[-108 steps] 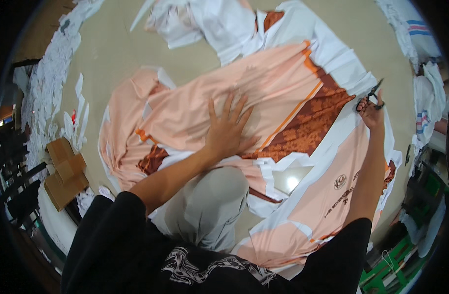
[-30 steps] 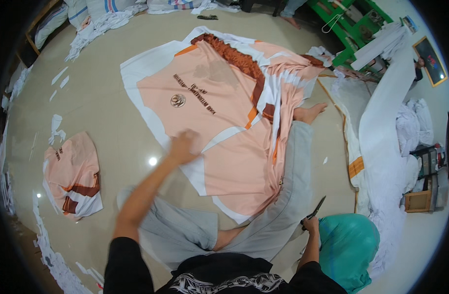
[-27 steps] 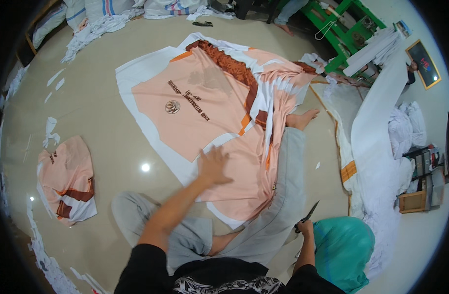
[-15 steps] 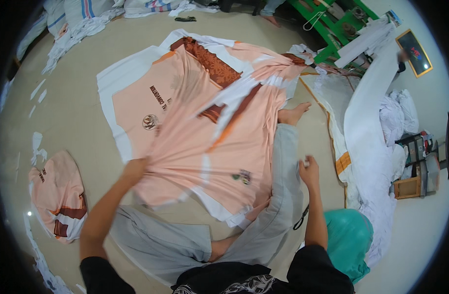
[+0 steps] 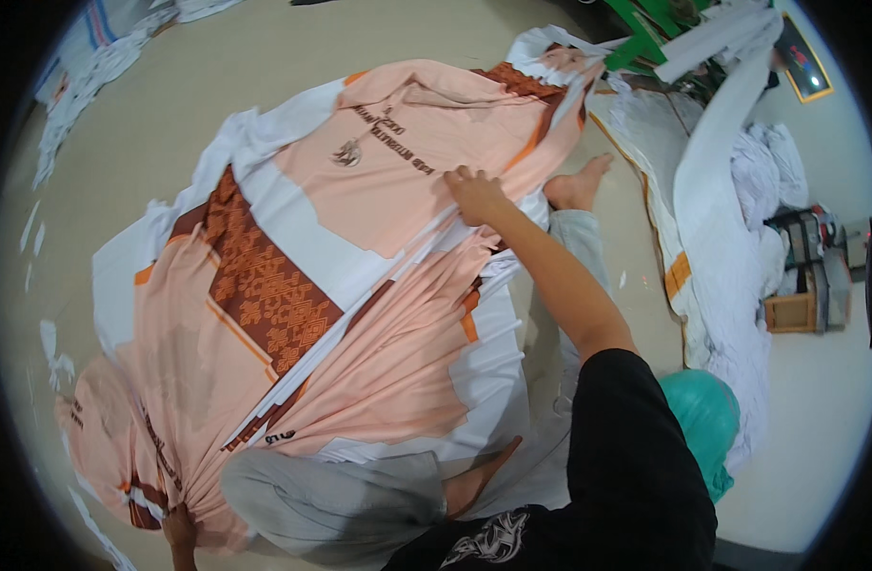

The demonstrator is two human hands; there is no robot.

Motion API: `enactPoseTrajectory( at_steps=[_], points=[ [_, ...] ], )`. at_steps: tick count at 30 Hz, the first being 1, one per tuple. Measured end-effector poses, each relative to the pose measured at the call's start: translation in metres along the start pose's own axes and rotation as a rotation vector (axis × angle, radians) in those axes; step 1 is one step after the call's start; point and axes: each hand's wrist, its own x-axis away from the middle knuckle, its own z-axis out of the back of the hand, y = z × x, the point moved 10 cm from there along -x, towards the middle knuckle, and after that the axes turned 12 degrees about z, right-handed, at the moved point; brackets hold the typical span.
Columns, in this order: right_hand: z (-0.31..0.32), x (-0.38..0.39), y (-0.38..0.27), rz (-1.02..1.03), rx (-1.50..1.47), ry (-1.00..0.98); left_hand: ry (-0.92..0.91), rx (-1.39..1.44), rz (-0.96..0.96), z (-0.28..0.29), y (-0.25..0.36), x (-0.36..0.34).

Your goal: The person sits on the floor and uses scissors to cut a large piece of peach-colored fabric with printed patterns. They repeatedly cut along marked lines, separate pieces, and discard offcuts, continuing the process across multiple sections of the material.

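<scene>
Stretching diagonally over the floor [image 5: 265, 57], the cloth [image 5: 279, 295] runs from the left hand [image 5: 179, 526], clenched on its bunched near-left part, far-right past the right hand [image 5: 479, 197], bent-fingered on it, grip unclear.

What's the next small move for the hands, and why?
I'd probably loosen the left hand and let its gathers open: the peach cloth is bunched there, with creases fanning out from it, while the right hand is on the cloth farther up and could steady it.
</scene>
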Motion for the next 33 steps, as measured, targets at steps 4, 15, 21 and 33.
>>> enactPoseTrajectory(
  at_steps=[4, 15, 21, 33],
  points=[
    [0.002, 0.041, -0.009, -0.102, -0.275, 0.380, 0.169, 0.226, 0.224, -0.004, 0.000, -0.035],
    [-0.076, 0.143, -0.191, -0.357, -0.804, 0.426, 0.386, 0.987, -0.094, 0.260, 0.254, -0.025],
    [0.045, 0.097, -0.205, 0.099, -0.762, 1.209, 0.457, 0.743, -0.334, 0.309, 0.475, 0.052],
    [-0.081, 0.253, -0.224, 0.140, -0.708, 0.324, 0.335, 0.370, -0.428, 0.187, 0.486, -0.008]
  ],
)
